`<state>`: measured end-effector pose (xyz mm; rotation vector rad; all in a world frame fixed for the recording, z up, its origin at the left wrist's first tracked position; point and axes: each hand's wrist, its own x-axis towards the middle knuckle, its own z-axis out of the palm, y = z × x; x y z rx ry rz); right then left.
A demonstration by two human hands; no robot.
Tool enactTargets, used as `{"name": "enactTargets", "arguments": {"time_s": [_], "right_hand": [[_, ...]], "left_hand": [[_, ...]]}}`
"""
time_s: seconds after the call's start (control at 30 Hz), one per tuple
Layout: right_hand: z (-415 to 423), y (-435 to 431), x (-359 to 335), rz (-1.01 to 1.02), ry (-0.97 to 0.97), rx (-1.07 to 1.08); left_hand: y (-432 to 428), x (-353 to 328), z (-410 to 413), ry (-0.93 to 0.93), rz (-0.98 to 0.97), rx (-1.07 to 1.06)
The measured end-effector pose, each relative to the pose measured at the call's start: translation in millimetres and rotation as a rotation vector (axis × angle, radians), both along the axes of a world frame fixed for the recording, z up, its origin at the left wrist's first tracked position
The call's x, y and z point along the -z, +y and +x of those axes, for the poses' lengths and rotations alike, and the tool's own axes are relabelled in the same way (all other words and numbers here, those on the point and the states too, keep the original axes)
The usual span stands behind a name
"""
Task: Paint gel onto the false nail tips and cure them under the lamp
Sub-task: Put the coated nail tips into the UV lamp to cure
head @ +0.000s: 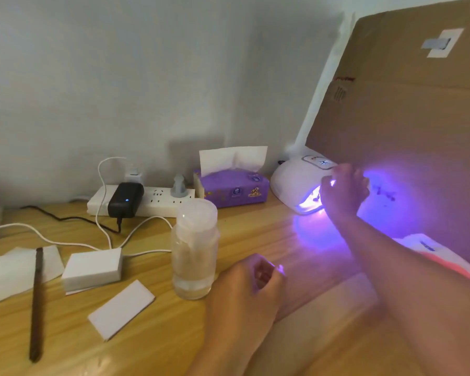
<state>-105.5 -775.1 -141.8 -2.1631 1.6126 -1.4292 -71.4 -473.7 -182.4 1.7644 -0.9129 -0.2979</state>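
The lamp (296, 183) glows violet, its mouth facing the person. The right hand (342, 191) is at that mouth, fingers bent. What they hold, I cannot tell; the tips inside are a blur. The left hand (247, 283) rests before the lamp, fingers loosely curled and empty.

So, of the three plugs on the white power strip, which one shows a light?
The black rectangular adapter, with a blue dot lit; the white charger and the grey plug show none.
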Motion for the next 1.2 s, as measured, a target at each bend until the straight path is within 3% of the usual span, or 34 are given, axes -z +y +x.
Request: {"name": "enactTargets", "arguments": {"time_s": [0.07,0.1,0.2,0.3,0.5,0.7,1.2], "right_hand": [[-2,12,18,0.138,-0.222,0.074],[-2,13,24,0.259,-0.24,0.077],[1,9,33,0.464,0.01,0.065],[9,2,34,0.47,0.09,0.038],[13,-6,37,0.446,0.087,0.095],[4,-7,39,0.388,0.091,0.018],[8,-11,36,0.309,0.002,-0.018]], "left_hand": [[1,1,0,-0.006,-0.013,0.006],[1,1,0,-0.009,-0.019,0.008],[1,3,0,-0.029,-0.029,0.002],[2,5,1,-0.036,-0.044,0.003],[0,5,2,-0.046,-0.068,0.004],[3,4,2,-0.052,-0.061,0.015],[0,3,0,-0.054,-0.016,-0.031]]}}
